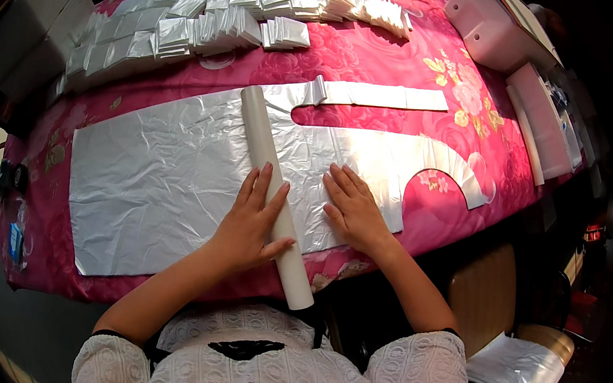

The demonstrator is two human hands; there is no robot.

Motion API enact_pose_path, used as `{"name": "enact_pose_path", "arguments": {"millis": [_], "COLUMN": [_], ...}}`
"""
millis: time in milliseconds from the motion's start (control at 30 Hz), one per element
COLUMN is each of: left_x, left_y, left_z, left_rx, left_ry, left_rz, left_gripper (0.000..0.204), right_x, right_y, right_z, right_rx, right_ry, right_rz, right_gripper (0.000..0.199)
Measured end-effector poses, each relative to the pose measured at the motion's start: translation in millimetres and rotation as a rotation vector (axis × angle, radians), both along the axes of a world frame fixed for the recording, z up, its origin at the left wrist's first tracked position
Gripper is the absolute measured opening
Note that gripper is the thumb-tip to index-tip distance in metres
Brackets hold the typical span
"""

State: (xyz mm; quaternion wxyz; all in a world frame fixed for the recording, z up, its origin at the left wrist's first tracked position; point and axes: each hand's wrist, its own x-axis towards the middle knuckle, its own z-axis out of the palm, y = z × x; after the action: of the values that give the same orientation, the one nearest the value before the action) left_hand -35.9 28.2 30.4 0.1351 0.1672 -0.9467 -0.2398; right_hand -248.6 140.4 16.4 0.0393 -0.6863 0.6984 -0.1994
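Folded packets (pixel 227 28) line the far tabletop (pixel 357 54). Left hand (pixel 245 224) lies spread on one tube (pixel 257 122), right hand (pixel 357 212) on one plastic sheet (pixel 158 186).

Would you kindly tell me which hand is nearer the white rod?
Left. The left hand rests on the rod; the right hand lies on the plastic sheet, to its right.

No words, numbers or signs can be read here. The small blue packet (pixel 16 242) at the left end of the table (pixel 44 221) is too tiny to read. The little red thing (pixel 593 233) far over on the right is too small and dark to read as well.
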Motion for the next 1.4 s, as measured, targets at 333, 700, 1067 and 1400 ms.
{"name": "enact_pose_path", "arguments": {"millis": [333,700,1067,1400], "left_x": [-28,-31,-34,-24], "left_y": [19,15,18,28], "left_z": [-4,-3,-8,21], "left_rx": [0.014,-0.015,-0.024,1.182], "left_ry": [0.096,0.084,0.105,0.489], "left_rz": [-0.027,-0.042,-0.056,0.177], "left_gripper": [0.075,0.068,0.065,0.05], "right_x": [-224,-195,-184,22], "right_y": [94,59,59,14], "right_z": [-21,-25,1,60], "right_rx": [-0.252,-0.358,-0.354,-0.162], "right_ry": [0.127,0.22,0.33,-0.868], "right_rz": [-0.715,-0.683,-0.732,-0.14], "right_gripper": [0.023,0.02,0.014,0.016]}}
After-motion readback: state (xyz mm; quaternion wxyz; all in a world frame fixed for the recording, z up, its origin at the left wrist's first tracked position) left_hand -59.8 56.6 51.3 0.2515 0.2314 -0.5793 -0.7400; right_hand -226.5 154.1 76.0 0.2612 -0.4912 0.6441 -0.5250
